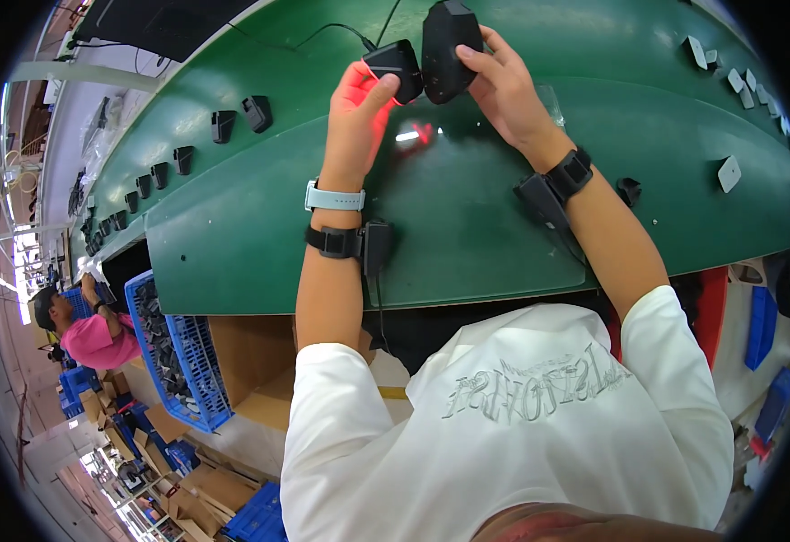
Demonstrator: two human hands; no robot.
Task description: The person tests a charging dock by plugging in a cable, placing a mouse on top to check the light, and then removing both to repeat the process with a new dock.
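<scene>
Near the far middle of the green table (pixel 467 217), my left hand (pixel 359 108) is closed round a small black boxy device (pixel 395 68) with a cable leading from its top. Red light glows over the fingers, and a red patch shows on the table below. Close beside it, my right hand (pixel 508 95) grips a larger black faceted housing (pixel 450 54), thumb on its face. The two objects meet or nearly meet at their edges; I cannot tell which. The undersides of both are hidden.
Several black parts (pixel 257 114) stand in a curved row along the left. White cards (pixel 729 173) and a small black piece (pixel 628 190) lie at right. A blue crate (pixel 210 361) of dark parts is below left. A person in pink (pixel 101 339) works farther left.
</scene>
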